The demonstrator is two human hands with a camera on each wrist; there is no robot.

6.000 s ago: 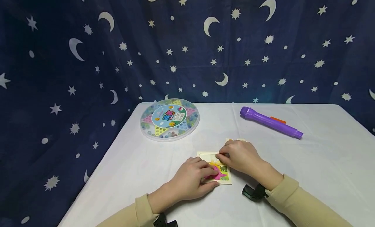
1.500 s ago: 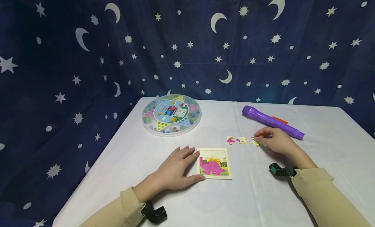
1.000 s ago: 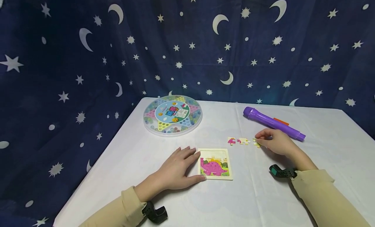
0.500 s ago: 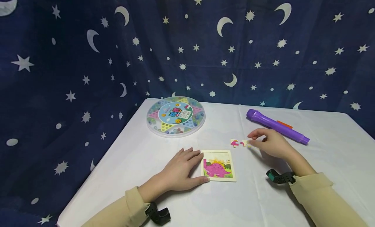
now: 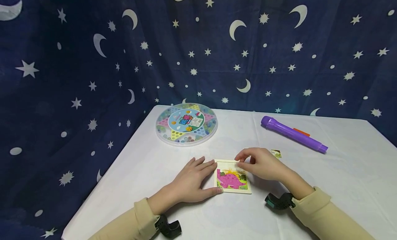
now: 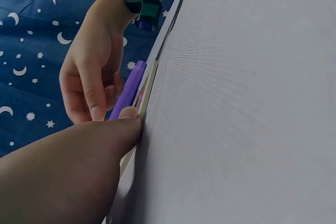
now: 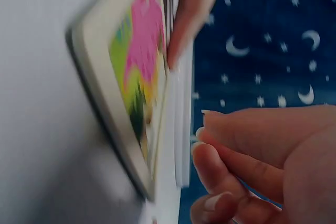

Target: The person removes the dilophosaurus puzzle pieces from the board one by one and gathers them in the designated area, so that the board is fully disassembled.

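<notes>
Puzzle: far right corner hidden behind right hand, fingers bent, any hold indiscernible; left hand, fingers outstretched, touching puzzle's left edge.

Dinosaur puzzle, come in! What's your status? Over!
Left hand touching puzzle, left edge; right hand over far-right corner, grip unclear. Dinosaur missing its head. Loose piece and purple toy beyond, not in the way.

Matt wooden puzzle frame, smooth plastic purple tube, glossy clear-plastic round case
</notes>
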